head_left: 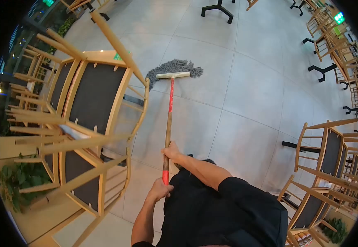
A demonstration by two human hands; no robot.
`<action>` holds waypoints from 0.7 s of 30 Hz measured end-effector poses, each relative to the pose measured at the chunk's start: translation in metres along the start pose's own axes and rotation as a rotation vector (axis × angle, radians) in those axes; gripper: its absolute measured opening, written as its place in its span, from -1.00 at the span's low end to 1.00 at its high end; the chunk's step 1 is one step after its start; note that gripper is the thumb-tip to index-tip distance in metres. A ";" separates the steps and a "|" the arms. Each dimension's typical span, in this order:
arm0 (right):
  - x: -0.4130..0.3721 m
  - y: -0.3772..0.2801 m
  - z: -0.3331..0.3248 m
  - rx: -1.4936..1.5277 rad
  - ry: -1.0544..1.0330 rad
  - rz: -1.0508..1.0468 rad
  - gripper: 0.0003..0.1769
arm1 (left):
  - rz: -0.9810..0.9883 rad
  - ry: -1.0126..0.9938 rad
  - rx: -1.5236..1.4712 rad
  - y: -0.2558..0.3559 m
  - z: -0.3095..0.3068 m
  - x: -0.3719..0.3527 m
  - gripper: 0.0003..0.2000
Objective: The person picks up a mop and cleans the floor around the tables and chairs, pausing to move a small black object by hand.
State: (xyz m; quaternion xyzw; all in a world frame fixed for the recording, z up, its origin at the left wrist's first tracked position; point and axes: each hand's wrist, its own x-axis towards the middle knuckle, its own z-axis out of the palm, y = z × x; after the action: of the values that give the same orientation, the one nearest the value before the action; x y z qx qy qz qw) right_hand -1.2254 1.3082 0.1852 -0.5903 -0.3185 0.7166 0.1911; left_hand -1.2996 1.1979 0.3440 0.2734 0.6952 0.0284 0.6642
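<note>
A mop (170,103) with a red and wooden handle stretches away from me across the floor. Its grey string head (175,66) lies spread on the pale tiles, below a cream crossbar (173,75). My left hand (160,189) is closed round the red lower end of the handle, close to my body. Higher up the stick, my right hand (171,151) wraps round the wooden part. To the left of the mop head, an upturned wooden chair (98,92) with a dark seat underside comes close to the strands.
More upturned chairs (82,177) are stacked on tables at left, and others (331,152) at right. Black table feet (218,10) stand on the tiled floor (249,94) ahead. Green plants (20,181) grow in a planter at lower left.
</note>
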 end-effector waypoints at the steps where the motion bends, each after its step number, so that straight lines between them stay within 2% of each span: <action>1: 0.009 -0.025 -0.004 0.119 -0.061 0.083 -0.44 | -0.005 0.004 0.021 0.011 -0.007 0.016 -0.84; 3: 0.027 -0.057 -0.011 0.190 -0.061 0.104 -0.44 | -0.013 -0.003 0.053 0.036 -0.018 0.042 -0.85; 5: 0.040 -0.081 -0.020 0.254 -0.068 0.131 -0.44 | 0.107 0.044 -0.073 0.066 -0.026 0.060 -0.86; 8: 0.071 -0.127 -0.042 0.275 -0.094 0.145 -0.46 | 0.026 0.041 -0.062 0.130 -0.028 0.075 -0.87; 11: 0.103 -0.154 -0.085 0.180 -0.163 0.195 -0.49 | 0.026 0.026 -0.140 0.189 -0.014 0.096 -0.87; 13: 0.138 -0.162 -0.122 0.083 -0.337 0.137 -0.52 | 0.012 0.037 -0.193 0.232 0.006 0.112 -0.87; 14: 0.139 -0.181 -0.137 0.085 -0.338 0.129 -0.52 | -0.003 0.046 -0.218 0.255 0.009 0.119 -0.86; 16: 0.127 -0.222 -0.170 0.098 -0.266 0.105 -0.63 | 0.010 0.056 -0.250 0.297 0.016 0.132 -0.86; 21: 0.148 -0.293 -0.213 -0.002 -0.332 0.074 -0.79 | 0.032 0.038 -0.501 0.377 0.019 0.134 -0.84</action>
State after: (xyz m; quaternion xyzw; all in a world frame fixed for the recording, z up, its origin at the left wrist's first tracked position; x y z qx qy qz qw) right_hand -1.0832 1.6656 0.2565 -0.4752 -0.3245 0.8105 0.1090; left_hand -1.1486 1.5676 0.3715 0.1106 0.6743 0.2157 0.6975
